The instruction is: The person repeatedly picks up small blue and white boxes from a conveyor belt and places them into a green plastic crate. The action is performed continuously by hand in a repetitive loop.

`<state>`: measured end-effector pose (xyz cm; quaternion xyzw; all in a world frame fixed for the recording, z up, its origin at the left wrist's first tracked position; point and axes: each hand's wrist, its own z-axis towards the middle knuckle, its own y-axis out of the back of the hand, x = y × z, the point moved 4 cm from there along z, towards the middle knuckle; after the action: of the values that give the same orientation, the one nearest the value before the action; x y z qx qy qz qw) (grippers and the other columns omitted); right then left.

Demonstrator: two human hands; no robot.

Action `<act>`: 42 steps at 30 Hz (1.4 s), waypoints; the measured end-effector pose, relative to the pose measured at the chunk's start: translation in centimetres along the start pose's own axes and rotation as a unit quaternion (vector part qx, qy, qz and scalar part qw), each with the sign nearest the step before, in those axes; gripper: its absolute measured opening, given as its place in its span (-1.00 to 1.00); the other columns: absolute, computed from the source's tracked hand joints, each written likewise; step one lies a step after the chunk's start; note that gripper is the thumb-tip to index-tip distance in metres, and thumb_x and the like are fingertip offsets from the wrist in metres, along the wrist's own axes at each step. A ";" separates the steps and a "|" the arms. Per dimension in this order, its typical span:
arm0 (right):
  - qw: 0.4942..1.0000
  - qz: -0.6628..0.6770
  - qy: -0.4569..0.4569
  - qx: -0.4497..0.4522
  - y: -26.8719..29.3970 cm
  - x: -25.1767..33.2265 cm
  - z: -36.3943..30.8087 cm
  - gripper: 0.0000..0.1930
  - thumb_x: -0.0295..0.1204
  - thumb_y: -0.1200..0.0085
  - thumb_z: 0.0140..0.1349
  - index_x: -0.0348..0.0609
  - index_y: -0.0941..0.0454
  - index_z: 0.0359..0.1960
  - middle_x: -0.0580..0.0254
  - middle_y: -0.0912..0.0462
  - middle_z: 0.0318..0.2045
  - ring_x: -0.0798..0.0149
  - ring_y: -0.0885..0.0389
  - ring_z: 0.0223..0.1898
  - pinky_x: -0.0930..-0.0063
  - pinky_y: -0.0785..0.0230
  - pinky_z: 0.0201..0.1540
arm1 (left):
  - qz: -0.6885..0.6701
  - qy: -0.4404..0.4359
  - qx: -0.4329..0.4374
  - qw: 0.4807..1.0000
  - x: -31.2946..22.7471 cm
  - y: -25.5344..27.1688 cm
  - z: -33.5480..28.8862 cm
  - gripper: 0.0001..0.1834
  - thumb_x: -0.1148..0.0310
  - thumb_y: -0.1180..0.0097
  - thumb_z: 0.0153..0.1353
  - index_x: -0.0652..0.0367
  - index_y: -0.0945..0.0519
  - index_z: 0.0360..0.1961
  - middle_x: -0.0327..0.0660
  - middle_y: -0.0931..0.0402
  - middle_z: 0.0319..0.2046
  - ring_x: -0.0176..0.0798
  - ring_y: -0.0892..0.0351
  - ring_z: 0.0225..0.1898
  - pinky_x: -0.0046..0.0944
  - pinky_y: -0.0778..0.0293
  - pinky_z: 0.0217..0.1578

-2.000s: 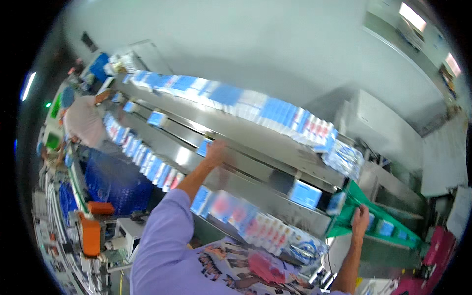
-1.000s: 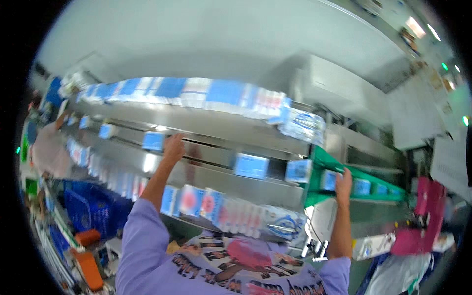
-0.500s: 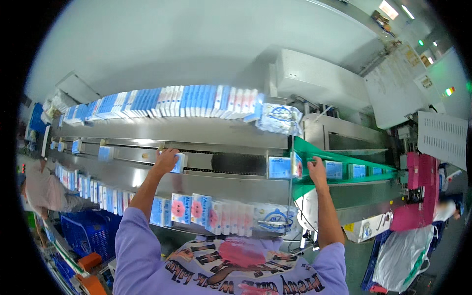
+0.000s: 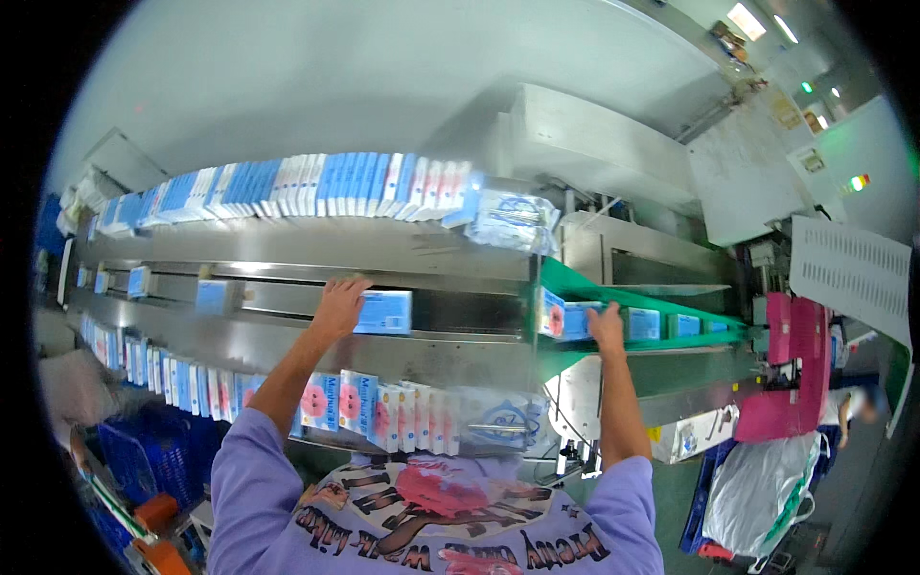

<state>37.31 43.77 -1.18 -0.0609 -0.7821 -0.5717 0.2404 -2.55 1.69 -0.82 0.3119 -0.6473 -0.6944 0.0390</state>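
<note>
Along the steel conveyor channel, my left hand [image 4: 341,306] is at the left end of a flat blue-and-white pack [image 4: 385,312], its fingers stretched past the far edge; the thumb side is hidden. My right hand [image 4: 606,328] has thumb and fingers apart, at the right end of another blue pack [image 4: 579,321] at the mouth of the green film [image 4: 565,278]. A pack with a pink picture [image 4: 551,312] stands just left of that one. Further packs [image 4: 643,324] sit in a row inside the film. Behind my left hand, a blue pack [image 4: 212,296] lies in the channel.
A long row of upright packs [image 4: 335,184] lines the far ledge, another row [image 4: 417,417] the near ledge. Clear plastic bags of packs [image 4: 513,220] end both rows. Pink machine panels [image 4: 797,369] stand right. Blue crates [image 4: 158,450] and a person [image 4: 86,393] are at left.
The pack by my left hand has slid right and now shows almost whole. At the film mouth, a blue pack now lies beside my right hand. The whole view has shifted.
</note>
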 end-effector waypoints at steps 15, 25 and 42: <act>0.981 0.124 0.145 0.043 -0.8 3.0 -4.6 -0.59 -0.40 -0.01 0.32 -0.33 -0.39 0.15 -0.10 -0.58 -0.02 0.05 -0.58 0.00 0.27 -0.39 0.08 | 0.211 0.212 0.142 0.944 14.3 3.7 -2.4 -0.72 0.31 -0.03 0.16 0.04 -0.60 -0.10 -0.07 -0.52 0.01 0.04 -0.47 0.08 0.10 -0.41 0.05; 0.997 0.049 0.052 0.023 -2.0 0.8 -0.6 -0.42 -0.14 -0.11 0.19 -0.37 -0.43 0.11 -0.31 -0.58 -0.05 -0.16 -0.56 0.03 0.18 -0.38 0.09 | 0.078 0.076 0.054 0.993 6.9 0.6 -1.2 -0.71 0.28 -0.03 0.23 -0.07 -0.53 -0.01 -0.17 -0.56 -0.07 0.01 -0.49 0.07 0.37 -0.14 0.15; 0.996 -0.019 0.039 -0.072 3.2 -0.6 -0.3 -0.41 -0.30 -0.12 0.22 -0.42 -0.27 0.19 -0.38 -0.53 -0.03 -0.25 -0.49 0.05 0.07 -0.32 0.12 | -0.017 0.042 -0.065 0.997 6.0 3.0 -1.5 -0.65 0.50 -0.03 0.14 0.11 -0.53 -0.01 -0.04 -0.54 -0.03 0.08 -0.45 0.08 0.08 -0.29 0.15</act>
<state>39.15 44.68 1.39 -0.0407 -0.7302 -0.6327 0.2546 -7.66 -2.87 -0.31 0.3486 -0.5934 -0.7216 0.0750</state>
